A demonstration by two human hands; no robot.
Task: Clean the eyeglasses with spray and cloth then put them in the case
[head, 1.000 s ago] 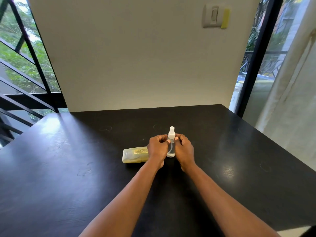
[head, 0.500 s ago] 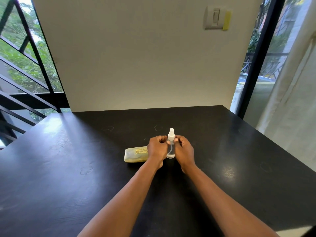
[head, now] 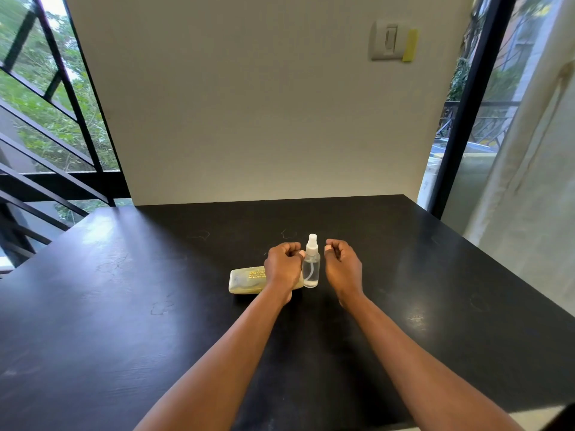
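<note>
The spray (head: 311,262) stands upright mid-table (head: 124,306) with the yellow case (head: 247,279) lying shut at its 9 o'clock, partly under the left hand (head: 283,267); no glasses or cloth show, so they are probably inside the case. Both hands are loosely curled and hold nothing, the left just touching the bottle, the right hand (head: 342,264) clear at its 3 o'clock. The step looks like opening the case: steady its base, lift the lid gently, and avoid toppling the bottle

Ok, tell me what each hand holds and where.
Right hand holds nothing. Left hand is beside the bottle; whether it touches it cannot be told.
</note>
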